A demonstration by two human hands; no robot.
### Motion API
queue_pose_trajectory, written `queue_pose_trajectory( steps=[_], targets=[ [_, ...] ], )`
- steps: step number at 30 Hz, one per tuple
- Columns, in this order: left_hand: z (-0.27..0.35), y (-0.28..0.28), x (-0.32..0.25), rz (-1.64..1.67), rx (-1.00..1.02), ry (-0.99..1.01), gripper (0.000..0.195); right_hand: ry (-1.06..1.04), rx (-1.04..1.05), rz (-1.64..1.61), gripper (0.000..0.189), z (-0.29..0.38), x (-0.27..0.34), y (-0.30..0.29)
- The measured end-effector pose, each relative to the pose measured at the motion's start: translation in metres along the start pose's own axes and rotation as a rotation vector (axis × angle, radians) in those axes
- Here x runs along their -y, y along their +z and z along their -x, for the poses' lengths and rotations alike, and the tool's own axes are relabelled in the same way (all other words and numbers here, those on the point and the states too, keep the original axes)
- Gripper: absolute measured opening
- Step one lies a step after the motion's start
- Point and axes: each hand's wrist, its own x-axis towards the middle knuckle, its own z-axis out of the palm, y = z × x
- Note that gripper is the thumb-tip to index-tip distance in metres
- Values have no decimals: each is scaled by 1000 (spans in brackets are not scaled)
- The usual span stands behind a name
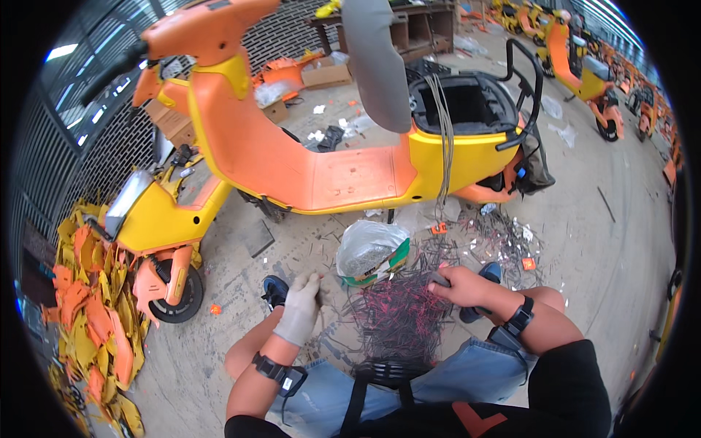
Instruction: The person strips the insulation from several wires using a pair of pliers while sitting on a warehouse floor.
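My left hand (299, 307), in a pale work glove, hovers over the floor left of a heap of short black and red wire pieces (402, 315). Its fingers are curled; whether anything is in them is hidden. My bare right hand (463, 286) grips a small dark grey object (440, 280) above the heap's right edge. Between and beyond my hands stands an open plastic bag (372, 249) with a green and white printed side, holding fine greyish bits. Behind it is an orange and yellow electric scooter (350, 175), with a bundle of grey cables (442, 131) draped over its open seat compartment.
Yellow and orange body panels (93, 306) lie piled at the left, beside a partly stripped scooter (170, 230). More wire scraps (501, 241) litter the floor to the right. Cardboard boxes (327, 75) and a wooden shelf unit (416, 33) stand at the back. Several scooters (580, 71) line the far right.
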Motion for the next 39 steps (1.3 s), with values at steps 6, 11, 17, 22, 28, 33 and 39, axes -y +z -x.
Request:
queue_pose_trajectory(
  steps=[6,11,17,22,28,33,39],
  targets=[
    [37,71,40,438,123,97,23,126,-314,-174,38,26,0,-51],
    [81,66,91,731,93,11,20,144,-201,-656,23,38,83,-18],
    [68,57,146,818,384,-91,21,135,-195,-601,27,18,46,99],
    [72,35,166,743,437,-153,21,77,-51,-754,34,6,59,153],
    [68,40,175,739,507,-281,19,53,6,-791,35,-3,19,171],
    [56,43,175,700,526,-392,25,94,16,-906,27,-10,12,159],
    [36,49,182,565,550,-448,32,58,48,-995,19,-20,-17,157]
  ],
)
